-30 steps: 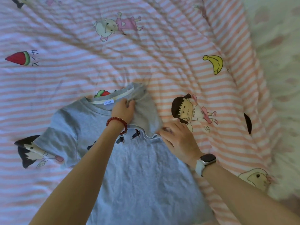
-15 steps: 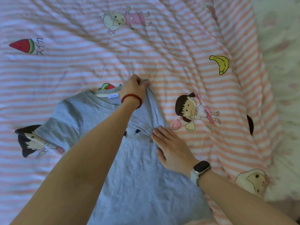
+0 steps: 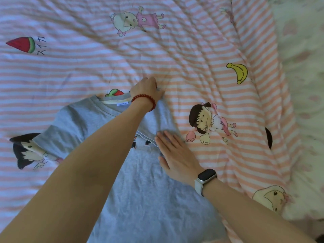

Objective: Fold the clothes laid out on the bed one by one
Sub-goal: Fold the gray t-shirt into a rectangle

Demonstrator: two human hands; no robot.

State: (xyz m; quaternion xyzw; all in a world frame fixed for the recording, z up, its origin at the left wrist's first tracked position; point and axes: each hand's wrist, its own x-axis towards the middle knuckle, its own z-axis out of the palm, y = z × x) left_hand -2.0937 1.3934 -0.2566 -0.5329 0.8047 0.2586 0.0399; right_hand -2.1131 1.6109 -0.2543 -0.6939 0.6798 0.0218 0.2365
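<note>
A grey T-shirt (image 3: 140, 190) lies flat on the striped bed, collar away from me. Its right sleeve is folded inward over the chest, and the left sleeve still spreads out to the left. My left hand (image 3: 147, 88), with a red bead bracelet at the wrist, grips the shirt's top right shoulder corner at the bed surface. My right hand (image 3: 177, 155), wearing a smartwatch, lies flat with straight fingers on the folded right edge of the shirt, pressing it down. My left forearm crosses over the shirt's chest and hides most of its print.
The bed cover (image 3: 201, 58) is pink-and-white striped with cartoon figures, a banana (image 3: 239, 71) and a watermelon slice (image 3: 22, 44). A pale floral blanket (image 3: 305, 85) runs along the right edge of the bed.
My left hand has moved up from the collar to the shirt's top right corner, pulling the fold straight. My right hand slid left onto the folded edge and flattened.
</note>
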